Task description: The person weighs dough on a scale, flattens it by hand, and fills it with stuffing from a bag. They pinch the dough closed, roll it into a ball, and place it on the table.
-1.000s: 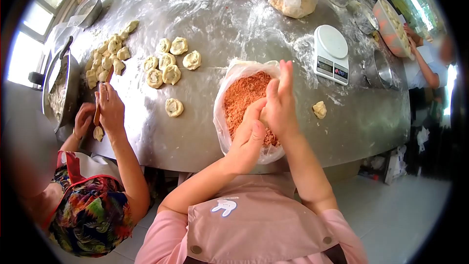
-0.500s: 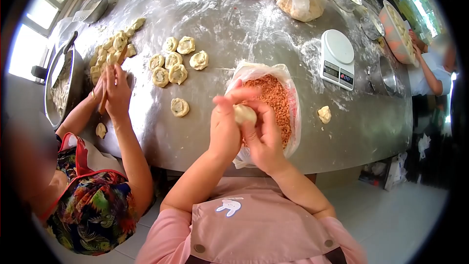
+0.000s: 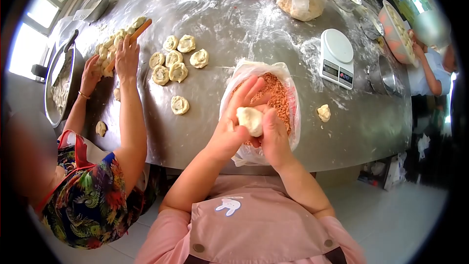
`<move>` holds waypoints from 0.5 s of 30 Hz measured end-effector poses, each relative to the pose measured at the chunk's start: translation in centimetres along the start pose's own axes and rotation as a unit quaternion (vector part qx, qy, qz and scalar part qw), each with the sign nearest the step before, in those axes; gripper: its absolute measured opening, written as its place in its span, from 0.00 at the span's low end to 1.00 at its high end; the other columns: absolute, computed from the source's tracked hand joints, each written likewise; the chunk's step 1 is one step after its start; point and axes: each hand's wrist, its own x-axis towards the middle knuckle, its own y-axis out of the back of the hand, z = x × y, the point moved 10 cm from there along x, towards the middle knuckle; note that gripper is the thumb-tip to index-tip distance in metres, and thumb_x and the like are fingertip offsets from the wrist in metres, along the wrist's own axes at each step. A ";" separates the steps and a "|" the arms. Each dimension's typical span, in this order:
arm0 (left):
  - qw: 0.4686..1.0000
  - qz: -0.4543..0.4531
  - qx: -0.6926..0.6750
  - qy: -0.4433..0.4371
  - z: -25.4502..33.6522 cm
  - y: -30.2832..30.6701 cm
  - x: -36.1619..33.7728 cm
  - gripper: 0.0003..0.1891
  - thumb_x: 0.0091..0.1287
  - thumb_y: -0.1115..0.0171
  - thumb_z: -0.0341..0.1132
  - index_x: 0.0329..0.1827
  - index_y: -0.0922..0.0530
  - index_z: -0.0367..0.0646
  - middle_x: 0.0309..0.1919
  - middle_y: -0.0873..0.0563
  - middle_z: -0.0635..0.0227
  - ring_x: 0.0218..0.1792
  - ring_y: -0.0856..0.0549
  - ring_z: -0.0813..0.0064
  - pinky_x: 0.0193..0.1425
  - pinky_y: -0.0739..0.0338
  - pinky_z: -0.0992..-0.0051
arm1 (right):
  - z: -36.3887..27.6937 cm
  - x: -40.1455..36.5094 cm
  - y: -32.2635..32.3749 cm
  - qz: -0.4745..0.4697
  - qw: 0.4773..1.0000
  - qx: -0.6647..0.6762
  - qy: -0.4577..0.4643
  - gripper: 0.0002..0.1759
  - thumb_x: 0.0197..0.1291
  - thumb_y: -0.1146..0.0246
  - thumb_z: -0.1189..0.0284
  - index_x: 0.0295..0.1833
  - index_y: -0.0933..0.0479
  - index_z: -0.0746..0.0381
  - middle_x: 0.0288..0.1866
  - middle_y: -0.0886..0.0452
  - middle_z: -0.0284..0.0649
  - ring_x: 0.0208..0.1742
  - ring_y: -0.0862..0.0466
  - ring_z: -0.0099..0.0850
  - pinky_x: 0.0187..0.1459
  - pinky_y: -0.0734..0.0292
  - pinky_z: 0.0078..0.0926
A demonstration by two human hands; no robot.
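A pale dough ball [image 3: 250,121] rests against the palm and fingers of my left hand [image 3: 228,126], whose fingertips stretch up and away. On its right side my right hand [image 3: 276,139] holds the same ball, thumb against it and fingers curled partly out of sight. Both hands are over an open plastic bag [image 3: 295,139] of reddish-brown crumbly filling [image 3: 277,93], hiding part of it. To the left lie a single round dough piece [image 3: 180,105] and a group of similar flattened pieces [image 3: 174,58]. A small dough lump [image 3: 324,113] sits on the right.
Beside me a co-worker's hands [image 3: 127,61] hold a wooden stick [image 3: 140,30] at piled dough pieces [image 3: 108,49]. A metal pan [image 3: 75,78] stands far left. A white scale [image 3: 338,51], metal bowl [image 3: 387,74] and filled plastic bags [image 3: 299,0] share the floury metal table [image 3: 220,29].
My left hand has turned and spread its fingers, so more of the dough ball shows; the ball moved slightly right and down. The co-worker's hands moved apart, the stick now slanting across the dough pieces.
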 end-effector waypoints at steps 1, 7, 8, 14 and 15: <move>0.996 -0.036 0.075 0.039 -0.2 0.3 -0.3 0.30 0.67 0.36 0.58 0.55 0.19 0.36 0.50 0.14 0.62 0.53 0.18 0.70 0.60 0.26 0.69 | -0.2 -0.1 0.3 0.010 0.998 -0.060 -0.005 0.29 0.77 0.59 0.49 0.52 0.26 0.65 0.33 0.22 0.35 0.31 0.21 0.26 0.34 0.23 0.27; 0.893 0.016 0.445 0.065 0.5 2.3 -0.4 0.06 0.64 0.31 0.31 0.34 0.20 0.38 0.35 0.13 0.67 0.32 0.18 0.75 0.38 0.24 0.71 | -4.9 -0.6 3.3 0.101 0.925 -0.348 0.115 0.20 0.71 0.44 0.55 0.50 0.23 0.62 0.38 0.18 0.44 0.32 0.17 0.39 0.35 0.22 0.29; 0.875 0.005 0.483 0.014 1.1 1.7 -0.3 0.06 0.62 0.31 0.30 0.34 0.20 0.38 0.33 0.14 0.66 0.33 0.17 0.72 0.38 0.24 0.70 | -6.4 -0.8 3.6 0.117 0.911 -0.364 0.157 0.18 0.70 0.41 0.57 0.50 0.23 0.62 0.40 0.18 0.44 0.33 0.17 0.40 0.35 0.22 0.29; 0.846 -0.086 0.509 -0.137 0.7 -1.2 -0.9 0.20 0.48 0.31 0.24 0.46 0.23 0.36 0.39 0.20 0.55 0.45 0.21 0.51 0.49 0.25 0.60 | -7.5 -1.1 0.0 0.035 0.877 -0.432 0.208 0.17 0.53 0.28 0.74 0.49 0.21 0.58 0.41 0.21 0.42 0.36 0.18 0.39 0.36 0.22 0.32; 0.853 -0.099 0.504 -0.088 -0.1 -0.7 -0.9 0.25 0.46 0.33 0.23 0.51 0.26 0.36 0.45 0.21 0.53 0.48 0.21 0.49 0.53 0.27 0.59 | -7.3 -1.1 0.0 0.027 0.885 -0.419 0.203 0.16 0.53 0.28 0.74 0.48 0.21 0.59 0.40 0.21 0.42 0.36 0.18 0.39 0.36 0.22 0.32</move>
